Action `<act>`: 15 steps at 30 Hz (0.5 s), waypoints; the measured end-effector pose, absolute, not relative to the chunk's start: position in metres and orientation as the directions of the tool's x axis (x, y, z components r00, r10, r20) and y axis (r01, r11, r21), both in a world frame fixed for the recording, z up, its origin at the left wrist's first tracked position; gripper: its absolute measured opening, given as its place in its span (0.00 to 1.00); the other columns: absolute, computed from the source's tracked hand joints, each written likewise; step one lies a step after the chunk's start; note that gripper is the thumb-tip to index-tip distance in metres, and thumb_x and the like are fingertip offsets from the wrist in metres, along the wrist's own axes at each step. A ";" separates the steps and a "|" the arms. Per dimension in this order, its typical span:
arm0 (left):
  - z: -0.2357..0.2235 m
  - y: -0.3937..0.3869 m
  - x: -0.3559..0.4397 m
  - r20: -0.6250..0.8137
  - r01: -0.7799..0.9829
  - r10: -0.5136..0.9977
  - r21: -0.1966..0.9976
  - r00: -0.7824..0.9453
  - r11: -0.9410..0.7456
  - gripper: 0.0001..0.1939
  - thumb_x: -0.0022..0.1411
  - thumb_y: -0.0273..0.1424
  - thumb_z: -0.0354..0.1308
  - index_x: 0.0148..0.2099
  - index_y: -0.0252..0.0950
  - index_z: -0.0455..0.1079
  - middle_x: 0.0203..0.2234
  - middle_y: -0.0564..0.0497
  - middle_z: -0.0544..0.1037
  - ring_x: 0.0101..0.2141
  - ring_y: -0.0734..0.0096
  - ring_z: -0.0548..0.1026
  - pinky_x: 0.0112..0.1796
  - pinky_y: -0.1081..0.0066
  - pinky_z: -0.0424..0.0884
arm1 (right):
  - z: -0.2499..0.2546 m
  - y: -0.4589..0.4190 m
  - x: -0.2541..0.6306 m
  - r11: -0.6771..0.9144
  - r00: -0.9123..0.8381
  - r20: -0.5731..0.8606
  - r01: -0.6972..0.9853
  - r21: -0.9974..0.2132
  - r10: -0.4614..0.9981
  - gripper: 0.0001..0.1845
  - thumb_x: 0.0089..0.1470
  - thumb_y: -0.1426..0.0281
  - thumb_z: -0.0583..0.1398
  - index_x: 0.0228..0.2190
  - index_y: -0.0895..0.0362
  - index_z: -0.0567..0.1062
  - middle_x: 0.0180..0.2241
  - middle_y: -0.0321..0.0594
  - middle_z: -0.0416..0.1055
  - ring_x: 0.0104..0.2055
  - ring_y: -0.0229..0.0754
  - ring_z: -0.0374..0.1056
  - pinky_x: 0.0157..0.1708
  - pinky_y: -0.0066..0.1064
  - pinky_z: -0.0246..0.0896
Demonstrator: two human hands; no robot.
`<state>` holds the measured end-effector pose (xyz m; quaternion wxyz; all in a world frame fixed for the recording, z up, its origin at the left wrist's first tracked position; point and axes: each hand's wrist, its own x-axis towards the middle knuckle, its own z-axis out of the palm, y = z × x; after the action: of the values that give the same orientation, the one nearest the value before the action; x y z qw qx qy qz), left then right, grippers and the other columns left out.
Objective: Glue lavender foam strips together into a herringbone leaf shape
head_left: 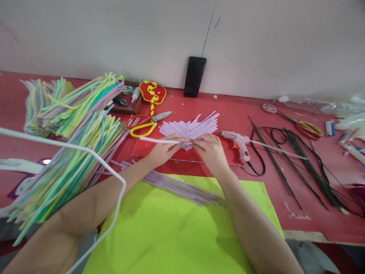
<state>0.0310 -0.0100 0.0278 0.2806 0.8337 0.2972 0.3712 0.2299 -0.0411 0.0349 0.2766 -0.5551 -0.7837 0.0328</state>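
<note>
Both hands meet at the near end of a lilac, leaf-shaped piece [189, 128] made of pipe cleaners fanned in a V pattern. My left hand [165, 149] pinches a single lilac pipe cleaner [155, 140], whose free end sticks out to the left. Opposite it, my right hand [209, 150] has its fingers closed at the same spot, touching the pipe cleaner's other end; the fingertips partly hide the contact. Beneath lies a red board [139, 148]. Closer to me, loose lilac pipe cleaners [182, 188] rest across a yellow-green sheet [176, 232].
Left are big bundles of coloured pipe cleaners [76, 160], crossed by a white cable [115, 173]. Scissors [145, 125] lie behind my left hand. Right of my right hand sits a pink glue gun [238, 142], then dark stems [308, 163]. A phone [194, 76] leans on the wall.
</note>
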 end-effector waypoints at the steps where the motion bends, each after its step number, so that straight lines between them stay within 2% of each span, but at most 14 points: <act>1: 0.027 -0.009 0.032 0.429 0.269 0.747 0.745 0.507 -0.610 0.20 0.67 0.42 0.45 0.44 0.36 0.75 0.39 0.46 0.79 0.42 0.65 0.75 0.47 0.64 0.69 | 0.036 -0.041 0.230 0.370 -0.215 0.392 0.849 -0.377 0.894 0.11 0.58 0.68 0.56 0.38 0.50 0.79 0.35 0.38 0.75 0.41 0.43 0.67 0.47 0.37 0.57; 6: 0.023 0.000 0.035 0.296 0.157 0.893 0.918 0.339 -0.363 0.19 0.57 0.46 0.58 0.34 0.34 0.76 0.32 0.47 0.80 0.37 0.63 0.77 0.44 0.64 0.72 | 0.041 -0.043 0.230 0.346 -0.132 0.418 0.798 -0.493 0.899 0.09 0.58 0.67 0.56 0.35 0.51 0.78 0.35 0.38 0.76 0.41 0.43 0.69 0.46 0.37 0.59; 11: 0.021 0.004 0.034 0.220 0.065 0.926 0.966 0.306 -0.251 0.17 0.52 0.44 0.62 0.33 0.33 0.75 0.30 0.47 0.80 0.33 0.64 0.78 0.40 0.64 0.75 | 0.042 -0.047 0.225 0.418 -0.153 0.462 0.722 -0.551 0.873 0.11 0.59 0.67 0.55 0.34 0.52 0.78 0.34 0.37 0.75 0.39 0.41 0.69 0.44 0.34 0.61; 15: 0.021 0.003 0.035 0.175 0.016 0.928 0.982 0.328 -0.191 0.16 0.49 0.42 0.65 0.32 0.33 0.73 0.29 0.47 0.80 0.32 0.64 0.79 0.38 0.64 0.76 | 0.041 -0.047 0.224 0.411 -0.152 0.455 0.727 -0.550 0.878 0.12 0.59 0.65 0.55 0.34 0.49 0.79 0.35 0.37 0.75 0.40 0.42 0.68 0.45 0.37 0.60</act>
<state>0.0353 0.0030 0.0207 0.5148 0.6316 0.3737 0.4431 0.2245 -0.0469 0.0414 0.3735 -0.5333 -0.7523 0.1007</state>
